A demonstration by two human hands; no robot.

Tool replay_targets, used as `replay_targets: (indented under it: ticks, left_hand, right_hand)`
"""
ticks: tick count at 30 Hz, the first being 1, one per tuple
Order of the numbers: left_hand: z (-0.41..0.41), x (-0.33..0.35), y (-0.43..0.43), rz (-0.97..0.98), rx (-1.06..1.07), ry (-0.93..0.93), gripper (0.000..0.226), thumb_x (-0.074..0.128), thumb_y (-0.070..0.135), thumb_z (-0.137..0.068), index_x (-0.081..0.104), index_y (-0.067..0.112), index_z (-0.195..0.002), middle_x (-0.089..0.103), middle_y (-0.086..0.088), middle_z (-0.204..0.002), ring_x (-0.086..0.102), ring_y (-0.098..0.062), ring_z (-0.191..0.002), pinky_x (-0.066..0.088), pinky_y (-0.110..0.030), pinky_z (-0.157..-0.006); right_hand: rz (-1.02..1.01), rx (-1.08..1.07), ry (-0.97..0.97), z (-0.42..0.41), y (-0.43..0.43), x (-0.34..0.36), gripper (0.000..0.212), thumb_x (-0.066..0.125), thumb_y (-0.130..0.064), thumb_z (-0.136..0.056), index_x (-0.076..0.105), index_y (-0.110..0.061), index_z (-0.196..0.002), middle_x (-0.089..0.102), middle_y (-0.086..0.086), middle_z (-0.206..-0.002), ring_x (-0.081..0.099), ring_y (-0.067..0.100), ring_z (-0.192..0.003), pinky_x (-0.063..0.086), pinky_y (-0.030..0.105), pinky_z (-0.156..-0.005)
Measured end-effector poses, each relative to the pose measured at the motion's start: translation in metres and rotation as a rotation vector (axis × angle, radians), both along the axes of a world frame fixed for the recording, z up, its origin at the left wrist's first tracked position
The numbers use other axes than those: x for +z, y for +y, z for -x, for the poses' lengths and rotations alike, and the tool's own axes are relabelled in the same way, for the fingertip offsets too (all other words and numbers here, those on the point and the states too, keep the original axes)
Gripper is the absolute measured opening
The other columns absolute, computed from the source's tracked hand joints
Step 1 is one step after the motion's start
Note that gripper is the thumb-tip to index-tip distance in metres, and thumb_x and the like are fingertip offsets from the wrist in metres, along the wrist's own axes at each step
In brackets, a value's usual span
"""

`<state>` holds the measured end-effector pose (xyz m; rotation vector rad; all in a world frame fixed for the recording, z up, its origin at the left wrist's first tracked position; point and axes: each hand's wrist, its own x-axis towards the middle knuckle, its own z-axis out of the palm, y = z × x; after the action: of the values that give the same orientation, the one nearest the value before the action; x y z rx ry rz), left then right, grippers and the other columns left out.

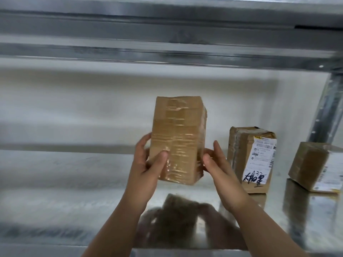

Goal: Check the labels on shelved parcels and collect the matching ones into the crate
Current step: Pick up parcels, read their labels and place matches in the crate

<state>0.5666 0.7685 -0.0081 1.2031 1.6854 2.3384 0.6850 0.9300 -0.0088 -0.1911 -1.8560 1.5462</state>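
Brown cardboard under bands of clear tape is what we see first: the taped parcel (178,140) stands upright in the air above the metal shelf (74,182), held between both hands, its plain face turned toward us. The left hand (146,164) grips its lower left side, thumb laid across the front and the other fingers curled round behind. The right hand (219,164) pinches the lower right edge, thumb at the front corner, while one finger stands straight up just beside the box. To the right a labelled parcel (248,160) stands on the shelf, its white label (259,156) facing us with dark handwriting at the bottom. Further right, near the steel post (326,108), we see a third parcel (311,167), tilted. The hands and the box are mirrored in the shelf's surface.
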Motion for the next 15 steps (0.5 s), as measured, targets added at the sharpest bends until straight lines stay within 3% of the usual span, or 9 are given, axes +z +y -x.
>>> replay_targets:
  ticks: [2, 4, 6, 8, 10, 12, 15]
  left_hand:
    - [0.0058, -0.0003, -0.0026, -0.029, 0.095, -0.050, 0.046, 0.063, 0.025, -0.097, 0.046, 0.041, -0.136, 0.074, 0.007, -0.108, 0.074, -0.010, -0.101, 0.061, -0.024, -0.072]
    - [0.0069, 0.0010, -0.0034, -0.012, 0.110, -0.089, 0.032, 0.055, 0.022, -0.104, 0.052, 0.038, -0.132, 0.073, 0.000, -0.112, 0.073, -0.012, -0.100, 0.060, -0.023, -0.070]
    - [0.0025, 0.0041, -0.0047, 0.018, 0.050, -0.143, 0.023, 0.050, 0.035, -0.105, 0.056, 0.032, -0.127, 0.072, 0.003, -0.114, 0.072, -0.003, -0.095, 0.057, -0.018, -0.067]
    - [-0.0019, 0.0046, -0.0060, 0.060, -0.070, -0.184, 0.039, 0.054, 0.056, -0.095, 0.050, 0.029, -0.123, 0.075, 0.012, -0.105, 0.072, 0.003, -0.087, 0.057, -0.021, -0.069]
    - [-0.0027, 0.0032, -0.0074, 0.113, -0.113, -0.193, 0.063, 0.073, 0.067, -0.080, 0.044, 0.029, -0.122, 0.074, 0.008, -0.113, 0.074, -0.005, -0.095, 0.058, -0.036, -0.080]
    - [-0.0010, 0.0010, -0.0078, 0.134, -0.110, -0.175, 0.076, 0.078, 0.060, -0.062, 0.043, 0.031, -0.123, 0.068, -0.002, -0.127, 0.071, -0.017, -0.110, 0.057, -0.050, -0.090]
    - [0.0022, 0.0003, -0.0083, 0.119, -0.147, -0.167, 0.079, 0.078, 0.054, -0.058, 0.043, 0.034, -0.126, 0.066, -0.003, -0.131, 0.069, -0.023, -0.116, 0.056, -0.049, -0.093]
  right_hand:
    - [0.023, -0.094, 0.056, 0.0018, 0.0018, 0.0012, 0.071, 0.065, -0.036, -0.098, 0.030, -0.037, -0.159, 0.060, -0.022, -0.126, 0.060, -0.011, -0.113, 0.047, 0.000, -0.075]
    - [-0.015, -0.120, 0.116, 0.0047, 0.0054, 0.0001, 0.053, 0.066, -0.026, -0.098, 0.051, -0.037, -0.147, 0.064, -0.004, -0.130, 0.065, 0.012, -0.123, 0.054, 0.008, -0.079]
    - [-0.054, -0.091, 0.150, 0.0036, 0.0053, -0.0017, 0.049, 0.071, -0.035, -0.094, 0.061, -0.039, -0.142, 0.063, 0.002, -0.133, 0.066, 0.018, -0.125, 0.060, 0.023, -0.089]
    - [-0.072, -0.054, 0.162, 0.0001, 0.0045, -0.0016, 0.060, 0.080, -0.048, -0.088, 0.059, -0.046, -0.144, 0.060, -0.003, -0.144, 0.057, 0.015, -0.137, 0.056, 0.036, -0.103]
    - [-0.059, 0.039, 0.171, -0.0010, 0.0051, -0.0018, 0.069, 0.082, -0.041, -0.086, 0.051, -0.049, -0.147, 0.059, -0.008, -0.148, 0.051, 0.017, -0.144, 0.050, 0.046, -0.112]
    - [-0.017, 0.169, 0.170, -0.0005, 0.0054, -0.0027, 0.081, 0.080, -0.027, -0.091, 0.037, -0.052, -0.155, 0.062, -0.012, -0.147, 0.057, 0.014, -0.139, 0.046, 0.045, -0.114]
    - [0.160, 0.286, 0.130, 0.0025, 0.0083, -0.0012, 0.095, 0.079, -0.028, -0.088, 0.021, -0.054, -0.160, 0.063, -0.004, -0.148, 0.060, 0.022, -0.137, 0.040, 0.050, -0.118]
